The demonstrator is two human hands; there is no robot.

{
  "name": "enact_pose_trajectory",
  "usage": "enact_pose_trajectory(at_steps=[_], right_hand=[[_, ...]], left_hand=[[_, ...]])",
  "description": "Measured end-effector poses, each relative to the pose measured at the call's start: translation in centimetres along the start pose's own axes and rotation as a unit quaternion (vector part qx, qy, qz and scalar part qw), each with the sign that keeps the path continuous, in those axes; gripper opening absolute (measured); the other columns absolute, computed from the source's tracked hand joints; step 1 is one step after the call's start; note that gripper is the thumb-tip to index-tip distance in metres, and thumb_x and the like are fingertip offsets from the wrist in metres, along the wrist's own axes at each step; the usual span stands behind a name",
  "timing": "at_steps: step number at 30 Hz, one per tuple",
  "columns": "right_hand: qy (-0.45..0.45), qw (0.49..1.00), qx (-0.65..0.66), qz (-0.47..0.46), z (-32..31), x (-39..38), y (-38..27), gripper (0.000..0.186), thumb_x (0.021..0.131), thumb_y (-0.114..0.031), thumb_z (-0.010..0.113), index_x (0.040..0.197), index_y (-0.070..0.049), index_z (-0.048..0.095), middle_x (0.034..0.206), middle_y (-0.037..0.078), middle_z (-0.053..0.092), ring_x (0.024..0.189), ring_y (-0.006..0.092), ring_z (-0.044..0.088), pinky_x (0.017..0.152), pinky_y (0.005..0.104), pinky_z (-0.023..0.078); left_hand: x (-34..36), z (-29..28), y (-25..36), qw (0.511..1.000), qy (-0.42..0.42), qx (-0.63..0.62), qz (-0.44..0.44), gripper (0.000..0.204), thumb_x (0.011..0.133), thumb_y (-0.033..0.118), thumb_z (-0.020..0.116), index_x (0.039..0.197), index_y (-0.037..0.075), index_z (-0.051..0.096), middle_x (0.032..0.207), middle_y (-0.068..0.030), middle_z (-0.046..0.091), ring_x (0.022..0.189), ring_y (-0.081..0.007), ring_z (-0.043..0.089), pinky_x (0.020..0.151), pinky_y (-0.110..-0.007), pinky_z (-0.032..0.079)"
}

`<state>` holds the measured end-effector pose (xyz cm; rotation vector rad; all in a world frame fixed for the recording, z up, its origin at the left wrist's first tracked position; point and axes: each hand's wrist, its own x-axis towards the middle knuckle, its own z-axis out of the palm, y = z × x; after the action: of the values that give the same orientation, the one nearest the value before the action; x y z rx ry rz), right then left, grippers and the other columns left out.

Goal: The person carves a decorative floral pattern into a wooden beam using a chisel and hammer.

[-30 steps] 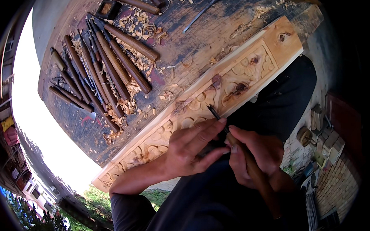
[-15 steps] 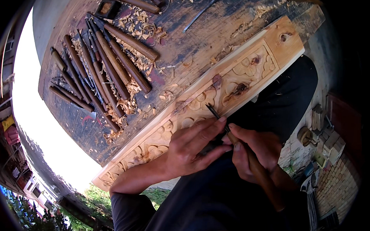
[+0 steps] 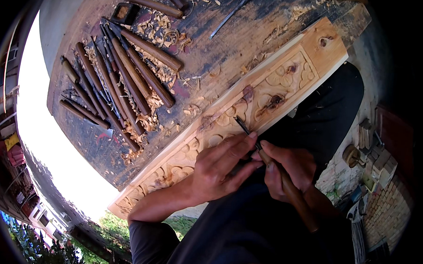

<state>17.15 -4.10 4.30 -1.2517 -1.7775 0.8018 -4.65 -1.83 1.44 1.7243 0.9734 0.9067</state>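
Observation:
A long pale wooden board (image 3: 288, 79) with carved floral relief lies along the near edge of a dark workbench (image 3: 224, 44). My right hand (image 3: 289, 169) grips the brown wooden handle of a carving chisel (image 3: 284, 181). Its dark blade tip rests on the board's carving near the middle. My left hand (image 3: 222, 167) lies over the board with its fingers pressed against the blade, guiding it. Part of the blade is hidden under my fingers.
Several wooden-handled chisels (image 3: 125, 78) lie in a row on the left of the bench among wood shavings (image 3: 163, 32). A thin metal tool (image 3: 229, 14) lies at the back. Wood offcuts (image 3: 369, 156) sit on the ground at right.
Both hands stay on the chisel and shift only slightly along the board; the blade tip stays at about the same spot of the carving.

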Motion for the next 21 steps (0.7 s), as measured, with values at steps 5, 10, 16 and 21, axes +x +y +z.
enact_pose_trajectory(at_steps=[5,10,16,21], right_hand=[[0.009,0.999,0.029,-0.024,0.3,-1.6,2.6,0.037,0.102,-0.009,0.068,0.130,0.014,0.075,0.105,0.024,0.085,0.092,0.0332,0.087,0.083,0.0397,0.070],[-0.041,0.998,0.048,-0.029,-2.4,0.4,1.5,0.038,0.095,-0.001,0.072,0.130,0.014,0.075,0.104,0.023,0.084,0.087,0.0315,0.086,0.077,0.0386,0.070],[-0.083,0.996,0.034,-0.004,-4.7,2.3,1.1,0.033,0.092,0.001,0.075,0.123,0.012,0.078,0.092,0.020,0.083,0.078,0.0300,0.085,0.069,0.0386,0.069],[-0.097,0.994,0.022,-0.043,-4.5,3.7,0.9,0.029,0.092,-0.001,0.076,0.119,0.010,0.078,0.087,0.020,0.081,0.073,0.0319,0.083,0.066,0.0395,0.068]], left_hand=[[0.2,0.1,-0.1,0.999,-0.007,0.031,0.030,0.059,0.089,0.003,0.093,0.143,-0.008,0.073,0.125,-0.0232,0.078,0.097,-0.0335,0.084,0.076,-0.040,0.069],[0.9,0.3,1.3,0.997,-0.014,0.058,0.058,0.071,0.093,0.008,0.091,0.157,-0.007,0.063,0.124,-0.0206,0.078,0.099,-0.0322,0.083,0.076,-0.040,0.068],[1.8,1.2,1.1,0.992,-0.043,0.101,0.061,0.086,0.095,0.029,0.092,0.163,-0.009,0.055,0.109,-0.0185,0.077,0.079,-0.0296,0.077,0.066,-0.040,0.062],[1.8,1.4,0.1,0.995,-0.016,0.067,0.075,0.085,0.090,0.025,0.097,0.158,-0.010,0.060,0.098,-0.0171,0.077,0.075,-0.0287,0.077,0.064,-0.040,0.061]])
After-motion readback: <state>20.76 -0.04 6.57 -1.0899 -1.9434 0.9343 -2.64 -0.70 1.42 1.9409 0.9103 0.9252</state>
